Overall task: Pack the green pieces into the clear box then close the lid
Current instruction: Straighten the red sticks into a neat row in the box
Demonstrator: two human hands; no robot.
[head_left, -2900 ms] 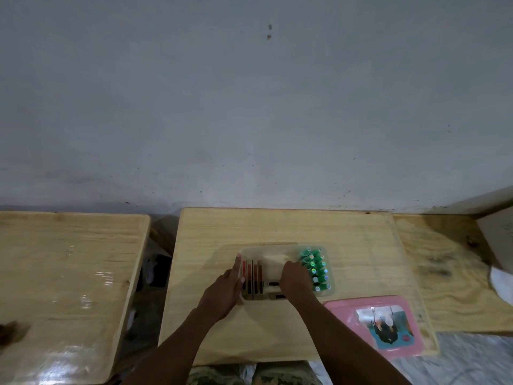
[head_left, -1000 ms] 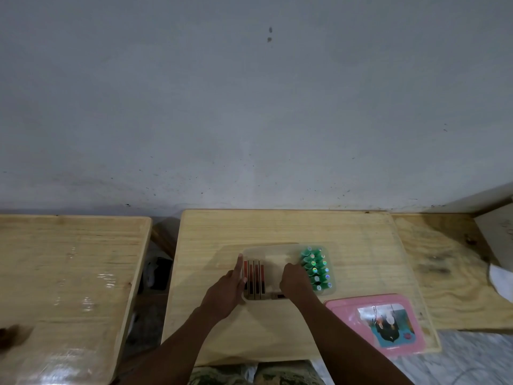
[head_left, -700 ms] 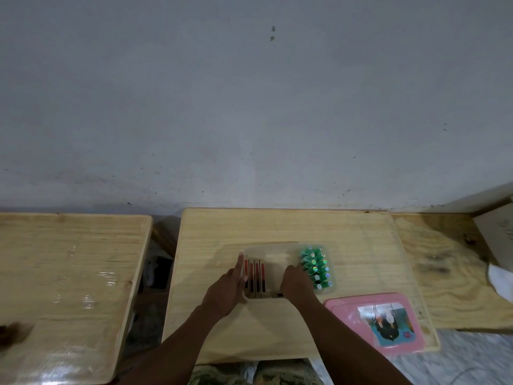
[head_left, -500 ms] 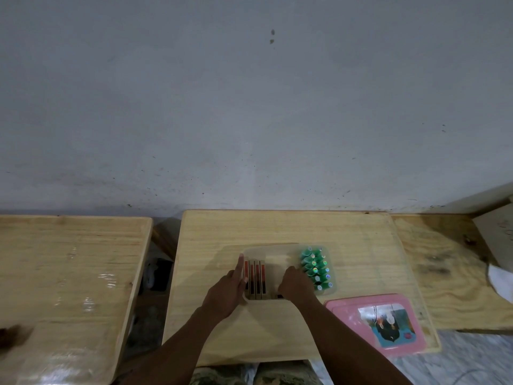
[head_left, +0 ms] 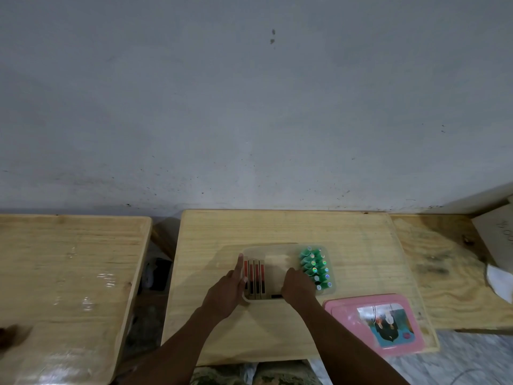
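Pressing the clear box (head_left: 274, 263) side, left hand (head_left: 226, 290) lies straight-fingered; right hand (head_left: 298, 286) grip unclear beside green pieces (head_left: 315, 266)

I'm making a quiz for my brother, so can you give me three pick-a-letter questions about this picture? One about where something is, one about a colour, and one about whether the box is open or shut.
1. Where are the green pieces in the clear box?
A) at its left end
B) at its right end
C) outside it

2. What colour is the lid?
A) blue
B) yellow
C) pink

3. Is the box shut?
A) yes, the lid is on
B) no, the lid lies on the table beside it
C) no, a hand holds the lid up

Answers:
1 B, they stand packed together at the right end.
2 C, its rim is pink around a picture.
3 B, the lid lies flat to the box's near right and the box top is uncovered.
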